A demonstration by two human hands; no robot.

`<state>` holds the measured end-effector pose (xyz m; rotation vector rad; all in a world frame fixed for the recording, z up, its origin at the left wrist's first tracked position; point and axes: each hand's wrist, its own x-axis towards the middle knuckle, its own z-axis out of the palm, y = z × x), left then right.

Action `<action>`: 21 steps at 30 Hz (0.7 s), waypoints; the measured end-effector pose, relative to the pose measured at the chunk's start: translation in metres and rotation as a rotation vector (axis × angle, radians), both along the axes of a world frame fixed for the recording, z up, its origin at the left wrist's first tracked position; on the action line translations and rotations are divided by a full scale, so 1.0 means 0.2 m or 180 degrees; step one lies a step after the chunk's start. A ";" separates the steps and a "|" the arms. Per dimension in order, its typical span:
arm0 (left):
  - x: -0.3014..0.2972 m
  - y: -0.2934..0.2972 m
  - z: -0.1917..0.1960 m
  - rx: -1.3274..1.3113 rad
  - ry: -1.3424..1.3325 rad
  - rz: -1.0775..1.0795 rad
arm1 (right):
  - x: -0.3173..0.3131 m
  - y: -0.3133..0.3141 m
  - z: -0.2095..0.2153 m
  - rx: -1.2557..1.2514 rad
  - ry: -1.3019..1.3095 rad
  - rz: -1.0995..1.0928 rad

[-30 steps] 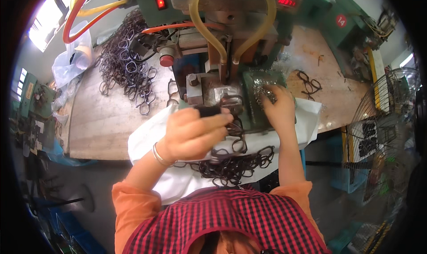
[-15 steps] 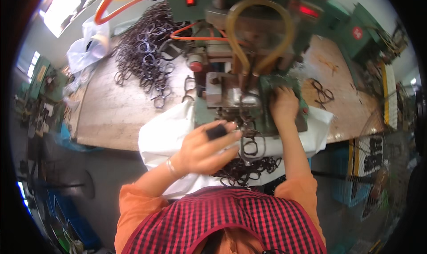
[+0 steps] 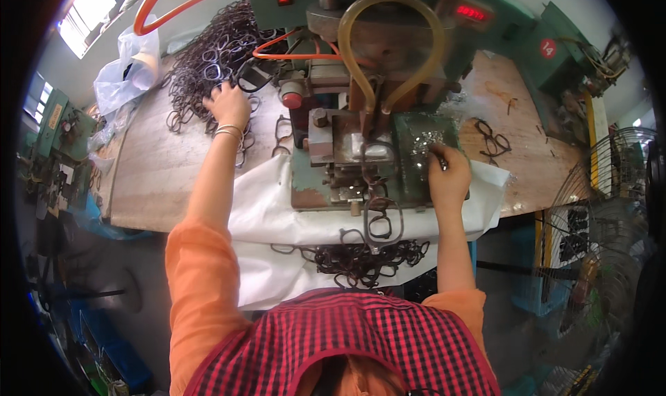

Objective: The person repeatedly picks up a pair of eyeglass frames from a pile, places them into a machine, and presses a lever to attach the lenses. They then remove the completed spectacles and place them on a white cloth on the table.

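Observation:
My left hand (image 3: 227, 103) reaches out to the far left and rests on a big heap of dark eyeglass frames (image 3: 211, 56) on the wooden bench; its fingers touch the frames, and whether they grip one is hidden. My right hand (image 3: 449, 176) sits at the right side of the green press machine (image 3: 378, 111), fingers pinched on a small dark tool beside a tray of tiny shiny metal parts (image 3: 422, 140). One eyeglass frame (image 3: 380, 219) hangs at the machine's front edge.
A white cloth (image 3: 270, 208) drapes off the bench into my lap, holding a pile of dark frames (image 3: 361, 260). A plastic bag (image 3: 128, 66) lies at the far left. A yellowish hose (image 3: 392, 42) loops over the machine. A wire fan guard (image 3: 596, 215) stands at right.
My left hand has left the machine's front, where it held a small dark piece, and swung far left onto the frame heap. My right hand has stayed by the parts tray.

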<state>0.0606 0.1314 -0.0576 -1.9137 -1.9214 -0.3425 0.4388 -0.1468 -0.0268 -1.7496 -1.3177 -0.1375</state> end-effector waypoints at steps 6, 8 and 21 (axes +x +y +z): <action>0.00 -0.24 -0.12 -0.0296 -0.0048 -0.0557 | 0.05 -0.34 -0.02 0.0039 0.0575 -0.0468; -0.02 -0.34 -0.12 -0.0123 -0.0160 -0.1304 | 0.00 -0.33 0.04 0.0106 0.0966 -0.0134; 0.11 -0.97 0.31 -0.0398 -0.5839 -0.2045 | -0.39 0.12 0.39 0.0108 0.2778 0.1629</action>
